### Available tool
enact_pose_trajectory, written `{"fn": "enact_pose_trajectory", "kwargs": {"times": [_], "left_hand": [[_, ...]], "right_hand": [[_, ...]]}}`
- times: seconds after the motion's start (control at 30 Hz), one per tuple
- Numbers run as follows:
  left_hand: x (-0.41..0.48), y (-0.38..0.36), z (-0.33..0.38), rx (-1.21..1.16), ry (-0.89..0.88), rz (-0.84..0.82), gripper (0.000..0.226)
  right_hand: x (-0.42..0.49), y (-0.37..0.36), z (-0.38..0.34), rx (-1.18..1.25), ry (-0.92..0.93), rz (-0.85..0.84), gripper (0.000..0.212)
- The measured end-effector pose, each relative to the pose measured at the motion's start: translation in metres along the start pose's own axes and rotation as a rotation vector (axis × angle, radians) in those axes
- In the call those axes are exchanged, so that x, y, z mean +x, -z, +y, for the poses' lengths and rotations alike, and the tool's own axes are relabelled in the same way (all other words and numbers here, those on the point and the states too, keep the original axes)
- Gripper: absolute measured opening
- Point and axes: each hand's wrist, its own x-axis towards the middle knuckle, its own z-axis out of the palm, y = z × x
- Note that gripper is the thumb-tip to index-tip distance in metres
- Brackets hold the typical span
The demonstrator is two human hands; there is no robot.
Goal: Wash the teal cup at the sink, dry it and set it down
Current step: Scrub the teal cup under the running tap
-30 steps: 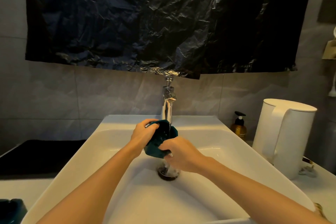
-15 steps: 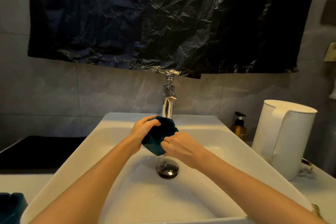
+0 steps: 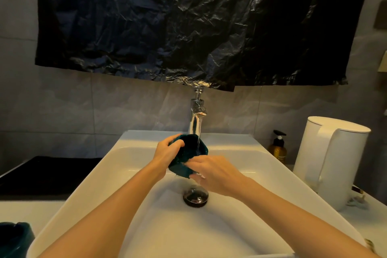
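Note:
The teal cup [image 3: 188,157] is held tilted over the white sink [image 3: 134,153], its mouth turned up towards the chrome tap [image 3: 196,119]. Water runs from the tap into the cup. My left hand [image 3: 167,153] grips the cup's left rim and side. My right hand [image 3: 211,170] touches the cup's lower right side with its fingertips, fingers spread along the wall. The dark drain plug [image 3: 195,197] lies directly below the hands.
A white kettle [image 3: 330,161] stands on the counter at the right, with an amber pump bottle [image 3: 278,147] behind it. A dark mat [image 3: 48,172] lies left of the sink. Another teal object [image 3: 14,239] sits at the bottom left corner. Black plastic sheeting [image 3: 199,23] hangs above the tap.
The cup has been turned so its mouth faces the running water again. My right hand has slid down along the cup's lower side.

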Motion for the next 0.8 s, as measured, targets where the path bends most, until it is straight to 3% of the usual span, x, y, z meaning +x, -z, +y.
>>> {"fn": "enact_pose_trajectory", "kwargs": {"times": [0.13, 0.23, 0.33, 0.5, 0.6, 0.7, 0.8], "left_hand": [[-0.003, -0.003, -0.002, 0.02, 0.068, -0.103, 0.013], [-0.003, -0.003, -0.003, 0.041, 0.1, -0.118, 0.008], [-0.003, -0.003, -0.002, 0.057, 0.08, -0.129, 0.007], [-0.002, -0.002, -0.002, 0.079, 0.091, -0.122, 0.009], [-0.004, -0.002, 0.001, 0.092, 0.102, -0.17, 0.008], [-0.002, -0.003, 0.001, 0.092, 0.072, -0.125, 0.006], [0.001, -0.003, 0.001, 0.078, 0.019, -0.063, 0.008]], "right_hand": [[0.004, -0.005, -0.009, 0.131, 0.027, 0.01, 0.033], [0.004, -0.008, 0.001, -0.088, 0.085, -0.014, 0.055], [0.002, -0.007, 0.007, -0.225, 0.022, -0.044, 0.075], [0.001, -0.004, -0.005, -0.021, 0.097, -0.02, 0.052], [0.005, -0.009, 0.004, -0.162, 0.127, -0.002, 0.063], [0.004, -0.007, 0.011, -0.328, 0.044, -0.019, 0.08], [0.007, -0.005, 0.002, -0.444, 0.004, -0.067, 0.068]]}}
